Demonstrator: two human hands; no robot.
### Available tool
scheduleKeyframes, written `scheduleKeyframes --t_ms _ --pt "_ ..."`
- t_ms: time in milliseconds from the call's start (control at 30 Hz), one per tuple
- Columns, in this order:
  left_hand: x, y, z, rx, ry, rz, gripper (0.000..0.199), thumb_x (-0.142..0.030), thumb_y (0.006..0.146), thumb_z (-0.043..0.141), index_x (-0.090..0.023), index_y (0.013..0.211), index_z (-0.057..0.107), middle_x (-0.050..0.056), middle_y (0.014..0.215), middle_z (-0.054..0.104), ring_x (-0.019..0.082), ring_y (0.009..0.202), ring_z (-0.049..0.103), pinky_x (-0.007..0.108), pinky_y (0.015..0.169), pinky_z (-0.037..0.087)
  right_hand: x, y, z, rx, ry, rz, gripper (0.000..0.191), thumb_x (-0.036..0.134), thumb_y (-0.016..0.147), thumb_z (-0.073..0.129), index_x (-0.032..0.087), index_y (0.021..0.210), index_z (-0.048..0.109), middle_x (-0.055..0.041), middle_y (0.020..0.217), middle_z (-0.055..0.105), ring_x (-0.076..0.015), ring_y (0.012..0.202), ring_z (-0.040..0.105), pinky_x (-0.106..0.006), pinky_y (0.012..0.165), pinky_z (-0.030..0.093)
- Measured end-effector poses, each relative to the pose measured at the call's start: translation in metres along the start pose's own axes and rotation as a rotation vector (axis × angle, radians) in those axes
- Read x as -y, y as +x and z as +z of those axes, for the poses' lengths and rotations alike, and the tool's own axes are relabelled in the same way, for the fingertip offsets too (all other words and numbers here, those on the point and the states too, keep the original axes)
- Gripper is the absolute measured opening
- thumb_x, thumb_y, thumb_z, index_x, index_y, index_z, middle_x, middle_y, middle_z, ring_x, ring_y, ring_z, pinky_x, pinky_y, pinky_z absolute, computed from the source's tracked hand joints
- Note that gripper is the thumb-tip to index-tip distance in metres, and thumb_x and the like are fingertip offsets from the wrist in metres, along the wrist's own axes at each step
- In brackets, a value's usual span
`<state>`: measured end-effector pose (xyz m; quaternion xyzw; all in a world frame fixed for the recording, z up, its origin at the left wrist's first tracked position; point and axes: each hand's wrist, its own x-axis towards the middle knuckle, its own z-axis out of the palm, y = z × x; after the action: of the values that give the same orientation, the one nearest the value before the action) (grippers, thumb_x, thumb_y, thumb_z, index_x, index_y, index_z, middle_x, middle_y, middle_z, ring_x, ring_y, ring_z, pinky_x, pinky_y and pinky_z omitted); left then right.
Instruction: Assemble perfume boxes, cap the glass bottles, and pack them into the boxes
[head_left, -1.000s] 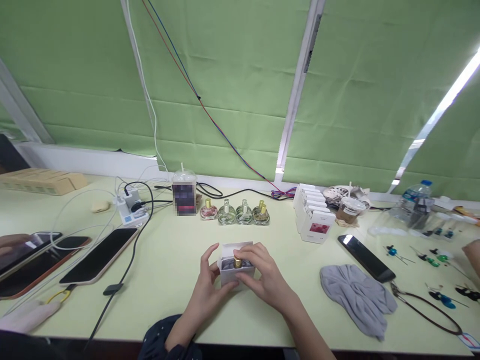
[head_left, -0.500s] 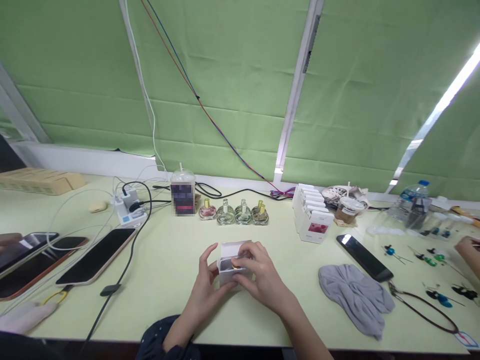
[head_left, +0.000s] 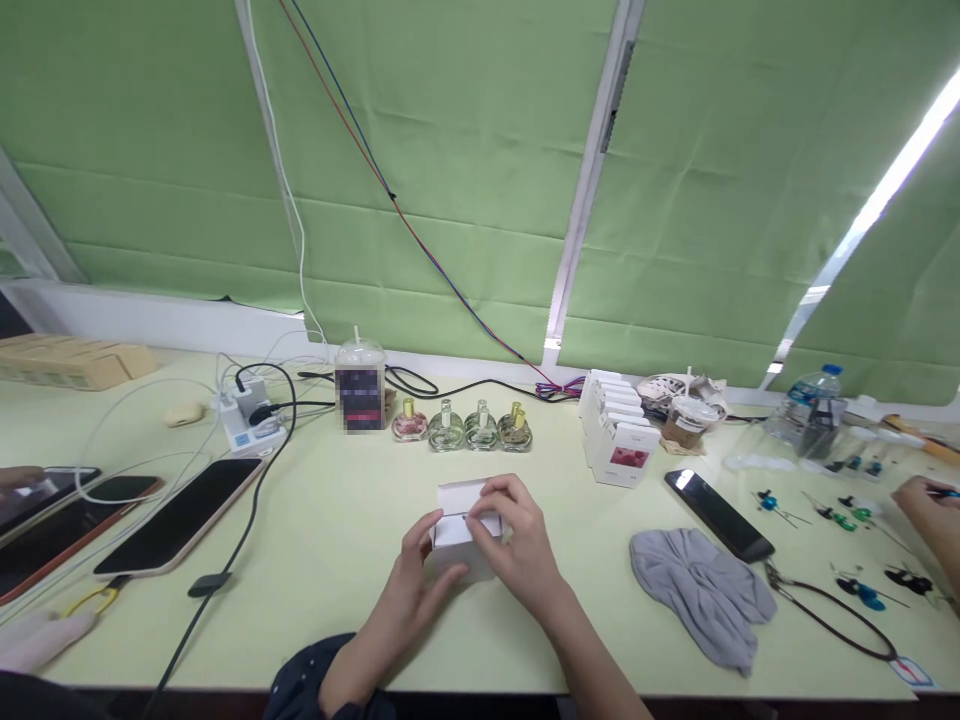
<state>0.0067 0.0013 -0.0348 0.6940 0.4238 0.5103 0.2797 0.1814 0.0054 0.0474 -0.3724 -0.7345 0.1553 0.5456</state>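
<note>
A small white cardboard box (head_left: 459, 555) stands on the table in front of me, its lid flap raised at the back. My left hand (head_left: 412, 575) grips the box around its left side. My right hand (head_left: 517, 540) is closed at the top right of the box, with thumb and forefinger pinched at the white inner flap (head_left: 452, 529) over the opening. What lies under that flap is hidden. Beyond the box stand several small glass perfume bottles (head_left: 481, 428) in a row, with gold and silver-coloured caps.
Upright white boxes (head_left: 625, 450) stand at the right behind a phone (head_left: 718, 514) and grey cloth (head_left: 701, 595). Left are more phones (head_left: 180, 515), a power strip (head_left: 253, 425), cables and a drink cup (head_left: 360, 385). Another person's hand (head_left: 930, 510) is at the far right.
A gold-coloured item under my right fingers showed inside the box earlier; now a white inner flap covers it. My right hand has risen slightly to the flap. The view has shifted a little.
</note>
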Motion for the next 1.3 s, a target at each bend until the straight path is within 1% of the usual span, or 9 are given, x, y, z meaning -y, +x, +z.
scheduleKeyframes --t_ms 100,200,300,467,567,800,967,1133,1300 --pt "0.0 -0.001 0.003 -0.051 0.036 0.044 0.052 -0.031 0.084 0.06 -0.027 0.123 0.027 0.01 0.118 0.05 0.018 0.082 0.066 0.034 0.068 0.056 0.0 -0.002 0.0 -0.005 -0.069 -0.043 0.014 0.012 0.083 0.057 0.02 0.076 0.067 -0.0078 0.095 0.053 -0.02 0.089 0.053 -0.035 0.076 0.05" --pt "-0.002 -0.001 0.005 -0.05 -0.014 0.018 0.056 -0.029 0.084 0.061 -0.028 0.123 0.021 0.005 0.106 0.054 0.016 0.076 0.066 0.031 0.064 0.055 0.002 -0.007 -0.002 0.035 -0.104 -0.08 0.015 0.012 0.085 0.057 0.021 0.084 0.069 -0.0086 0.098 0.052 -0.0211 0.094 0.05 -0.036 0.078 0.049" --pt "-0.002 -0.002 0.005 -0.042 -0.056 -0.003 0.055 -0.029 0.084 0.061 -0.028 0.121 0.021 0.004 0.105 0.056 0.017 0.08 0.067 0.033 0.068 0.055 0.005 -0.012 -0.004 0.064 -0.145 -0.104 0.017 0.014 0.087 0.055 0.021 0.094 0.068 -0.0091 0.097 0.051 -0.0222 0.096 0.048 -0.037 0.079 0.049" --pt "-0.008 0.002 0.0 -0.038 0.045 0.038 0.037 -0.034 0.081 0.062 -0.024 0.111 0.042 0.008 0.107 0.057 0.022 0.096 0.064 0.036 0.079 0.054 0.007 -0.018 -0.003 0.002 -0.27 -0.085 0.016 0.017 0.087 0.057 0.022 0.096 0.069 -0.0087 0.093 0.05 -0.0244 0.096 0.047 -0.043 0.081 0.045" --pt "-0.015 0.004 -0.003 0.03 0.065 0.046 0.027 -0.032 0.083 0.059 -0.024 0.107 0.049 0.008 0.105 0.06 0.021 0.093 0.064 0.034 0.078 0.054 0.004 -0.022 0.001 -0.048 -0.292 -0.053 0.015 0.02 0.086 0.059 0.023 0.096 0.069 -0.0096 0.099 0.049 -0.0258 0.099 0.047 -0.046 0.082 0.044" --pt "-0.019 0.006 -0.003 0.044 0.01 0.06 0.025 -0.027 0.083 0.059 -0.025 0.106 0.05 0.006 0.105 0.061 0.02 0.091 0.064 0.03 0.074 0.053 -0.004 -0.03 0.011 -0.222 -0.134 -0.075 0.025 0.016 0.088 0.056 0.024 0.111 0.059 -0.0113 0.112 0.049 -0.0231 0.101 0.053 -0.039 0.081 0.05" --pt "-0.018 0.005 -0.004 0.066 0.006 0.071 0.028 -0.028 0.083 0.061 -0.025 0.108 0.048 0.011 0.126 0.05 0.022 0.109 0.059 0.032 0.083 0.052 -0.007 -0.036 0.016 -0.272 -0.082 -0.081 0.036 0.018 0.087 0.058 0.023 0.121 0.049 -0.0075 0.097 0.059 -0.0216 0.094 0.058 -0.038 0.08 0.051" --pt "-0.023 0.007 -0.01 0.014 0.097 0.09 0.016 -0.03 0.09 0.052 -0.025 0.104 0.057 0.009 0.141 0.039 0.026 0.135 0.037 0.041 0.104 0.04 -0.006 -0.041 0.017 -0.361 0.034 0.101 0.032 0.023 0.091 0.052 0.022 0.122 0.044 -0.0083 0.106 0.058 -0.0178 0.087 0.062 -0.039 0.087 0.049" --pt "-0.027 0.01 -0.014 -0.019 0.116 0.116 0.027 -0.033 0.095 0.038 -0.024 0.099 0.063 0.009 0.138 0.047 0.025 0.13 0.043 0.04 0.103 0.042 -0.008 -0.034 0.008 -0.251 0.161 0.221 0.028 0.028 0.094 0.047 0.021 0.12 0.055 -0.0121 0.119 0.054 -0.0161 0.087 0.061 -0.036 0.084 0.05"
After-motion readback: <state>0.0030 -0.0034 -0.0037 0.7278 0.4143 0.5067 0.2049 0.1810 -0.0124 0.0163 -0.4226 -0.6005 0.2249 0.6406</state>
